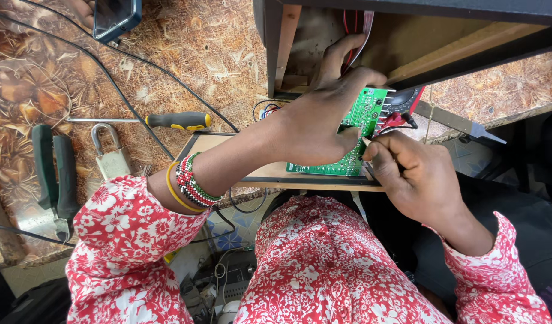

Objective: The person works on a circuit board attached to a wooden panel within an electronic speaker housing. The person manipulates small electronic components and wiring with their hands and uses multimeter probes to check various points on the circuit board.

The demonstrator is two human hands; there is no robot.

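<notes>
We work over a table (186, 54) with a mottled brown top, and at its edge stands a dark open cabinet (408, 36) with bare wood inside and red wires (351, 24) hanging within. A flat wooden board (258, 174) lies below it, and on that sits the green circuit board (360, 129), half under the cabinet's lip. Our left hand (318, 117) presses down across the circuit board, fingers curled closed over its top edge. Our right hand (408, 174) is pinched narrow around a thin probe (367, 141) whose tip touches the board's lower right edge; just beyond lies a red-bodied meter (405, 108).

Off to the left lie green-handled pliers (54, 180), a brass padlock (111, 156) and a black-and-yellow screwdriver (174, 121), with a black cable (108, 78) running between them.

We judge the main risk to be the probe tip slipping across neighbouring solder points and bridging them, since the left hand hides much of the board. The board could also slide off its wooden rest if the pressing hand shifts. The loose wires nearby could snag a wrist.
</notes>
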